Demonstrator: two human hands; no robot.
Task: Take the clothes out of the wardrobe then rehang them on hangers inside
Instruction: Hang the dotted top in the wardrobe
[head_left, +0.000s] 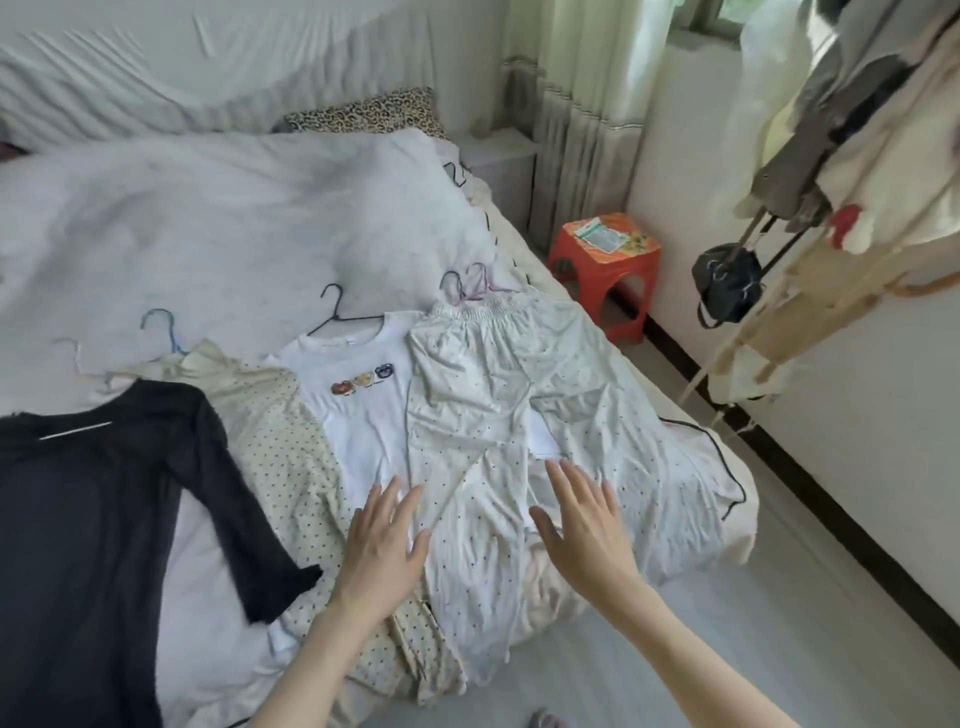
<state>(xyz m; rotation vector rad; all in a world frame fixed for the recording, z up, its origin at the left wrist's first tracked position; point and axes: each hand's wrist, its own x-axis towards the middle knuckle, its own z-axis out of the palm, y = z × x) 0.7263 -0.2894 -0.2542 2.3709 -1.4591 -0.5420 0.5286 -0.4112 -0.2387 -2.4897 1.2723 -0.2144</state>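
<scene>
Several garments lie side by side on the bed, each on a hanger. Pale dotted trousers (519, 395) lie at the right on a pink hanger (480, 288). A white T-shirt (358, 395) with a small print sits on a black hanger (337, 312). A cream dotted garment (280, 457) has a blue hanger (166, 332), and a black long-sleeved top (88, 519) lies at the left. My left hand (384, 540) and my right hand (582, 519) hover flat with fingers spread over the trouser legs, holding nothing.
The bed (208, 249) has a white quilt and a leopard-print pillow (363, 111). A red plastic stool (605, 265) stands beside it. At the right, clothes and a black bag (727, 283) hang on a rack (872, 156). Pale floor runs along the bed's right side.
</scene>
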